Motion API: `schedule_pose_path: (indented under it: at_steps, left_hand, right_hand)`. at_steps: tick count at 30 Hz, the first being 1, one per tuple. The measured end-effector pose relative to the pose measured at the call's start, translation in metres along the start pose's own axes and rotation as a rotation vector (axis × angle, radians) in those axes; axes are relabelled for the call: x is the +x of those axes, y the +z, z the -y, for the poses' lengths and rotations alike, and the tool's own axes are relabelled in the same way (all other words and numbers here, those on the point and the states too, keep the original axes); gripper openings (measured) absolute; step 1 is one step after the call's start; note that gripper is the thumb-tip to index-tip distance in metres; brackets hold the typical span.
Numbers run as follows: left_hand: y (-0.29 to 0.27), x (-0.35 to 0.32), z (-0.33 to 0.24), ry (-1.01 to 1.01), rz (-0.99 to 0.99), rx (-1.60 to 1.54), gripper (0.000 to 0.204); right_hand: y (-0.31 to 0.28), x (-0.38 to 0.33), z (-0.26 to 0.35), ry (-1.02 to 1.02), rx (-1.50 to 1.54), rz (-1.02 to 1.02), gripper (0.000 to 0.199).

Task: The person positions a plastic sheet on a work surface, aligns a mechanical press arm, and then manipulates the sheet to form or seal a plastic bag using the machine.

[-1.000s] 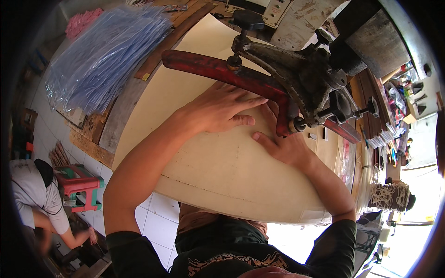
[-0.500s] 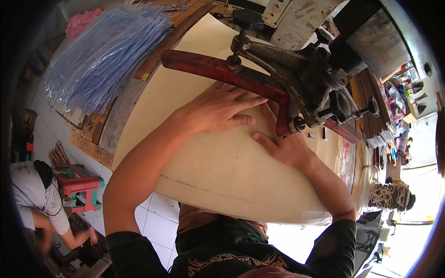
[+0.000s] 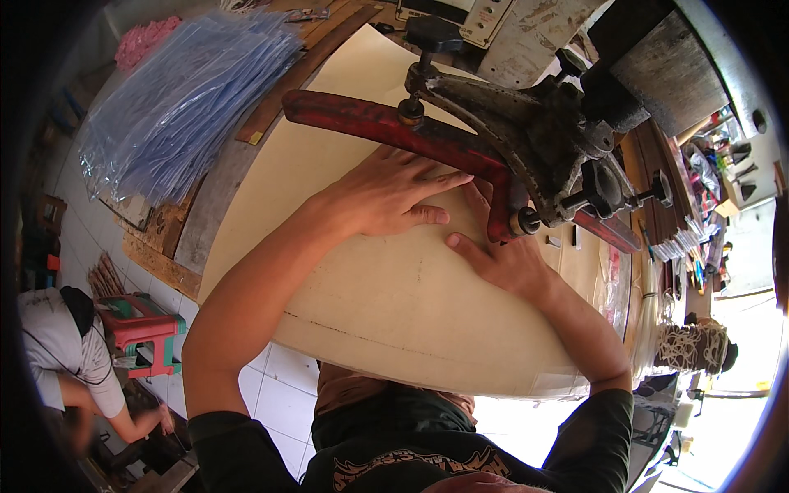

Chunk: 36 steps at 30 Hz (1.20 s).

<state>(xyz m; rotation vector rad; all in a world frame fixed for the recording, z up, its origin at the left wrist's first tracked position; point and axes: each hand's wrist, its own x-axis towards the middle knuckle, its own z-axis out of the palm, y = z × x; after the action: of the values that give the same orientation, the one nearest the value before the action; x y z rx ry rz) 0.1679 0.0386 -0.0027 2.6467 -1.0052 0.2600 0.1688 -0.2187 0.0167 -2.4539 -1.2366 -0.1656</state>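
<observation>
Taking the middle of the large cream sheet [image 3: 370,287] as our clock centre, we find our left hand [image 3: 403,195] near 12 o'clock, palm down on it, fingers stretched out and a little spread, thumb apart. Some of its fingertips slip from sight at the red bar [image 3: 353,115], which crosses above the sheet from 11 towards 2. Our right hand [image 3: 509,261] lies at 3 o'clock, open, thumb apart, its fingers partly hidden by the bar's bent end; we cannot tell how hard either hand presses.

A metal bracket [image 3: 501,123] with black knobs stands at 1 o'clock, so room is tightest there. The sheet's curved near edge, at 6 o'clock, reaches just in front of our waist, with white floor tiles [image 3: 279,398] past it at 7. Between 9 and 10 a bare strip of counter [image 3: 220,205] runs along the sheet's edge; beyond, at 10, we see a pile of clear plastic sleeves [image 3: 193,107]. Between our thumbs and the near edge, the sheet lies open. A red-and-green stool [image 3: 141,324] stands well apart, between 8 and 9.
</observation>
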Motion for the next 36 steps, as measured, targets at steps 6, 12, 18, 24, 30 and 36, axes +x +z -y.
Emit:
schedule_pose_path:
  at_steps: [6,12,18,24,30,36]
  left_hand:
    - [0.001,-0.001,0.001,0.017,-0.039,0.025,0.066]
    - [0.001,-0.001,0.001,0.017,-0.044,0.014,0.064]
    - [0.001,-0.001,0.001,0.019,-0.048,0.029,0.064]
    - [0.001,0.0,0.0,0.007,-0.022,0.008,0.066]
    - [-0.002,0.0,0.0,0.002,-0.004,-0.026,0.066]
    - [-0.01,0.0,0.002,-0.062,0.006,-0.081,0.067]
  right_hand:
    - [-0.005,0.001,0.005,0.023,0.027,0.035,0.082]
    - [-0.002,0.0,0.001,-0.01,0.013,0.013,0.083]
    - [-0.006,0.001,0.005,0.024,0.042,0.034,0.082]
    - [-0.005,0.001,0.005,0.047,0.064,0.041,0.081]
    - [-0.004,0.0,0.002,0.026,0.047,0.05,0.083]
    - [-0.001,-0.001,0.0,0.032,0.057,0.018,0.084]
